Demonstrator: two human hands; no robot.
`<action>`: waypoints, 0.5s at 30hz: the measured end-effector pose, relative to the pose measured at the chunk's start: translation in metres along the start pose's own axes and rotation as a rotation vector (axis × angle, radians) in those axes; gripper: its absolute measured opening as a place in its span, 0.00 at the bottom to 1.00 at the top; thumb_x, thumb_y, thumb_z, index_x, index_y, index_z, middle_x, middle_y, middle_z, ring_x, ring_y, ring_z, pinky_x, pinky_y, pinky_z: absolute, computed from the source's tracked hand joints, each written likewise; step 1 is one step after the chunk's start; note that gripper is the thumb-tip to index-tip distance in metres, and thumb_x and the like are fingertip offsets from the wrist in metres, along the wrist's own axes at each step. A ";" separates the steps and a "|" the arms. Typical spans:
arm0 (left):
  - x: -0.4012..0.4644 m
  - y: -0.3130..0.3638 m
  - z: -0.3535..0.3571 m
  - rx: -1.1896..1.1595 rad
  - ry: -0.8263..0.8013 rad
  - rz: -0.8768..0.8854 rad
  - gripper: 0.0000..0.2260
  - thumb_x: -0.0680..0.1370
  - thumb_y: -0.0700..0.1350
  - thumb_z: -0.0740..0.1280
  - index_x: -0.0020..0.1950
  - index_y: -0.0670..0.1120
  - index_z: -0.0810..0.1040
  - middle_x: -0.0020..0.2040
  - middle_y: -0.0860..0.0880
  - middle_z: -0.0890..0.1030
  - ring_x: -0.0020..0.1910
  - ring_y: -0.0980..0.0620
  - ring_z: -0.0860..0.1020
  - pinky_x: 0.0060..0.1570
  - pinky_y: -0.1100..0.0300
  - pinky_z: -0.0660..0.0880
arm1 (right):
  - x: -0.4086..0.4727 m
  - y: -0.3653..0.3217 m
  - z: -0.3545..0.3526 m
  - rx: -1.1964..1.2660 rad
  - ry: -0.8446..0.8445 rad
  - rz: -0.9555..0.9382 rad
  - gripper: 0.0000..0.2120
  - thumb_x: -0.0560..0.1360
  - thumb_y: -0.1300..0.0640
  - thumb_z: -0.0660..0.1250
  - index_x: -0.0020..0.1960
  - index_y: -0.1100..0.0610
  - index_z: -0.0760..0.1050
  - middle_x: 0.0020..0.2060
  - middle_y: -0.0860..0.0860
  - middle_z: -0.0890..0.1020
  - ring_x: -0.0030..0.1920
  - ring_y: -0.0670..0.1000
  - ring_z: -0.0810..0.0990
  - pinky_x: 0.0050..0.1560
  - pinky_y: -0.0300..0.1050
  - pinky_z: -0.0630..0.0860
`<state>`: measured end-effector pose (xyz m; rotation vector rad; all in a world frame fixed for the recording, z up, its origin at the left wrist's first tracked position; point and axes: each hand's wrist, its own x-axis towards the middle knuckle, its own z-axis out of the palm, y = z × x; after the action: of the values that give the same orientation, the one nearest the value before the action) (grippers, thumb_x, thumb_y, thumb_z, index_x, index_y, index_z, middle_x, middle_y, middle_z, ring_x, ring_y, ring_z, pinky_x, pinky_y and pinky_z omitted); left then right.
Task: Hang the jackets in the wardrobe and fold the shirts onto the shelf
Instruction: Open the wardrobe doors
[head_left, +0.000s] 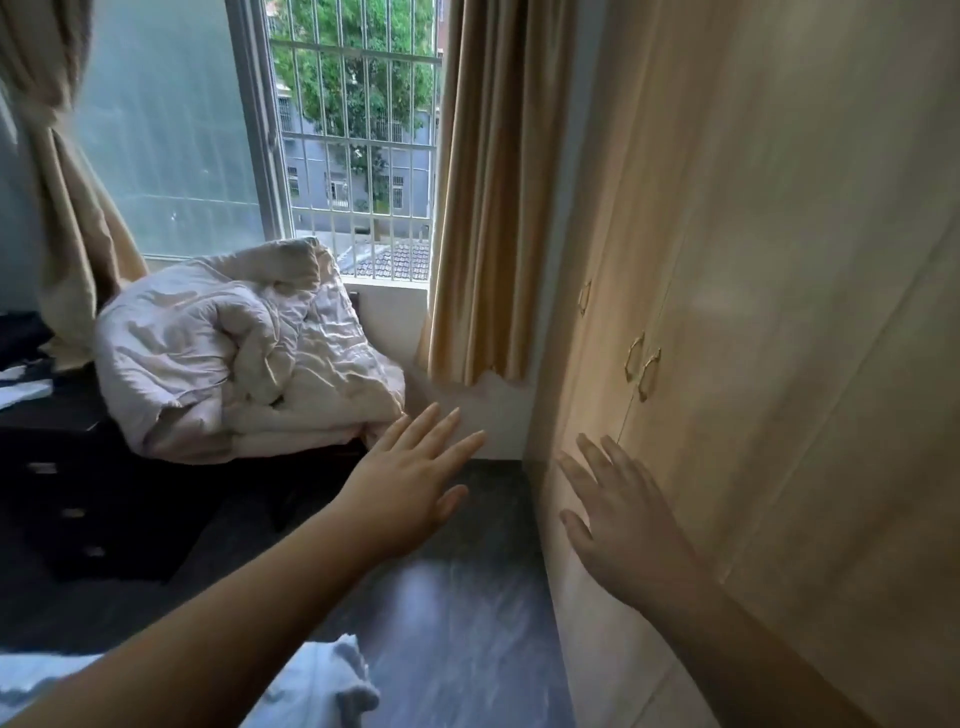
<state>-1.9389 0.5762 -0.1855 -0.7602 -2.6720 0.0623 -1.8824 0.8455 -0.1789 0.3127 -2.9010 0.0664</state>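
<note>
- While no jacket or shirt can be told apart for certain, dark and white cloth lies heaped at the far left, on a dark surface.
- Beside it a crumpled pale quilt sits piled on dark furniture below the barred window.
- Pale blue fabric lies at the bottom edge, under the forearm.
- Left hand — fingers straight and spread, holding nothing — reaches out over the dark floor.
- Right hand lies flat, fingers splayed, on or just off the wardrobe door; which, I cannot tell.
- Wardrobe doors are closed — beige, with brass handles — so its contents are hidden.
</note>
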 end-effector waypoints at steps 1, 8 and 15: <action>0.023 -0.015 0.008 -0.016 0.002 0.014 0.29 0.78 0.62 0.51 0.79 0.60 0.49 0.80 0.48 0.58 0.79 0.46 0.52 0.75 0.48 0.51 | 0.022 0.006 0.004 0.000 -0.013 0.019 0.28 0.81 0.40 0.47 0.79 0.41 0.44 0.80 0.46 0.45 0.79 0.51 0.40 0.78 0.52 0.43; 0.177 -0.071 0.065 -0.113 0.004 0.176 0.28 0.80 0.62 0.48 0.79 0.60 0.44 0.81 0.50 0.47 0.78 0.49 0.40 0.75 0.50 0.40 | 0.144 0.052 0.035 -0.090 0.045 0.151 0.29 0.78 0.43 0.56 0.78 0.47 0.59 0.77 0.52 0.63 0.77 0.57 0.60 0.73 0.55 0.60; 0.337 -0.065 0.139 -0.108 -0.057 0.401 0.29 0.80 0.62 0.50 0.79 0.60 0.44 0.81 0.49 0.50 0.79 0.46 0.44 0.75 0.49 0.41 | 0.219 0.137 0.083 -0.132 0.051 0.315 0.29 0.77 0.41 0.54 0.76 0.50 0.65 0.74 0.55 0.68 0.74 0.59 0.65 0.69 0.59 0.69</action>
<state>-2.2872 0.7030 -0.1955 -1.3375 -2.5490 0.0414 -2.1385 0.9286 -0.2134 -0.1677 -2.8587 -0.0654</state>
